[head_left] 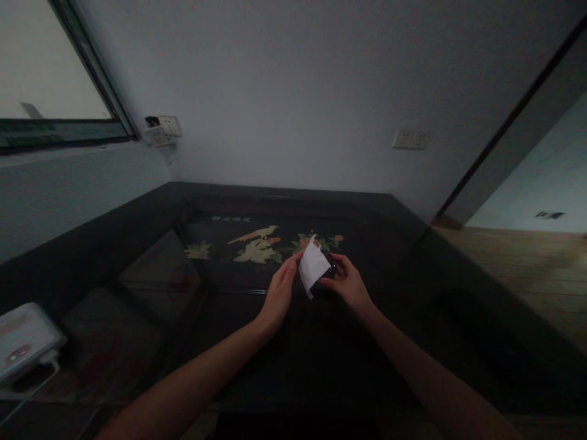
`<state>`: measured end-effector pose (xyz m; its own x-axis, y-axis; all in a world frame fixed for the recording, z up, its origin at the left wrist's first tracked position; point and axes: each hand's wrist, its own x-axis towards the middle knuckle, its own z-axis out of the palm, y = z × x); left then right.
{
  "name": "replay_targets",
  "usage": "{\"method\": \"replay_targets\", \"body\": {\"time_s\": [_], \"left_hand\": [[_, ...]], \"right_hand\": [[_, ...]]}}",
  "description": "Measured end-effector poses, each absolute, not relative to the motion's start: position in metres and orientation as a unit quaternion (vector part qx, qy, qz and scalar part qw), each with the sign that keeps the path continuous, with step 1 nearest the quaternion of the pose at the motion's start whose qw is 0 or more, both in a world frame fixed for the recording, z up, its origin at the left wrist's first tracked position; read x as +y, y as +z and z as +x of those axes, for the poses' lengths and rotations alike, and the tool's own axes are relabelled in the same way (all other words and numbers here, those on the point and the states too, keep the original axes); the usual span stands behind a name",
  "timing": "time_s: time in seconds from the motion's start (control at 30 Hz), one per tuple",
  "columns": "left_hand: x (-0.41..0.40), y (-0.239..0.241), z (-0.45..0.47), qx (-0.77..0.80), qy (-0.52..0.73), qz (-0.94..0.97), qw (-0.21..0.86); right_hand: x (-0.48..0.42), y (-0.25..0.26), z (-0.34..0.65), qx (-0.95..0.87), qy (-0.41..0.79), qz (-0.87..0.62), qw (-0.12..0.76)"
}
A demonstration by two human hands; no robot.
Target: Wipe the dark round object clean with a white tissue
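Note:
Over the dark tabletop (321, 354), my two hands meet around a small item. My left hand (280, 290) has its fingers closed on the left edge of a white tissue (314, 264), which stands up with one corner hanging down. From the right, my right hand (351, 284) grips a small dark, shiny object (332, 267) between thumb and fingers. The tissue lies against that object and hides much of it; its kind cannot be made out. Behind the hands, a bird-and-flower picture (257, 247) decorates the table's dark surface.
At the lower left sits a white box-shaped device (27, 342) with a white cable. Wall sockets (410, 139) are at the back right, with another socket and a plugged-in adapter (160, 131) at the back left. A window (55, 67) is upper left; wooden floor (527, 263) shows right.

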<state>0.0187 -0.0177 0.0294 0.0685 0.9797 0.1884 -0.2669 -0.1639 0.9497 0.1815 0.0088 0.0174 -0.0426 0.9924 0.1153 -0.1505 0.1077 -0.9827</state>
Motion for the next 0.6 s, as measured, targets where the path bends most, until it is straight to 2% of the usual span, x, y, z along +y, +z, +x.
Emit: {"method": "replay_targets", "body": {"time_s": [0.13,0.3,0.6], "left_hand": [[-0.016,0.028,0.019,0.429,0.574,0.500,0.487],[-0.019,0.016,0.023,0.430,0.592,0.466,0.498],[0.001,0.021,0.014,0.406,0.571,0.337,0.629]], "right_hand": [[0.002,0.014,0.173,-0.520,0.528,-0.406,0.535],[-0.008,0.009,0.163,-0.533,0.536,-0.400,0.518],[-0.008,0.019,0.172,-0.578,0.547,-0.369,0.481]]}}
